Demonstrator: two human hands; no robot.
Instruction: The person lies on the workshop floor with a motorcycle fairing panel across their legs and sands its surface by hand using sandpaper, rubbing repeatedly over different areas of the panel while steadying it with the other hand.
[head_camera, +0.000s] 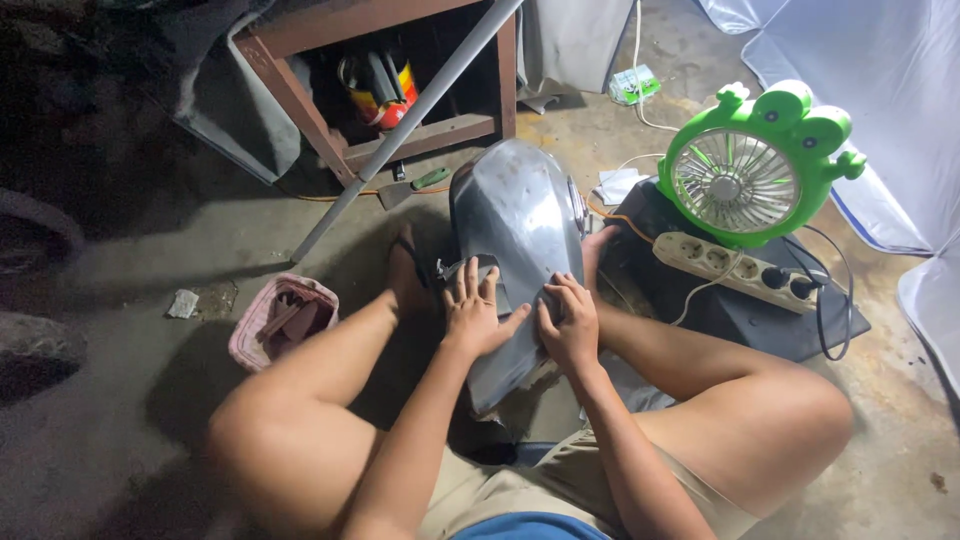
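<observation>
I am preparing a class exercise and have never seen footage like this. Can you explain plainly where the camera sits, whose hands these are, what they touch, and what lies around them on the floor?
The single picture comes from a camera worn on a person's head, looking down at their own lap. They sit on a concrete floor with legs spread. Between the legs stands a bare grey metal tank, like a motorcycle fuel tank. The left hand lies flat on it, over a dark grey sheet, perhaps sandpaper. The right hand presses the tank's side. Neither hand grips anything. On the right stand a green frog-shaped fan and a power strip; on the left, a small pink basket. Behind is a brown wooden frame.
</observation>
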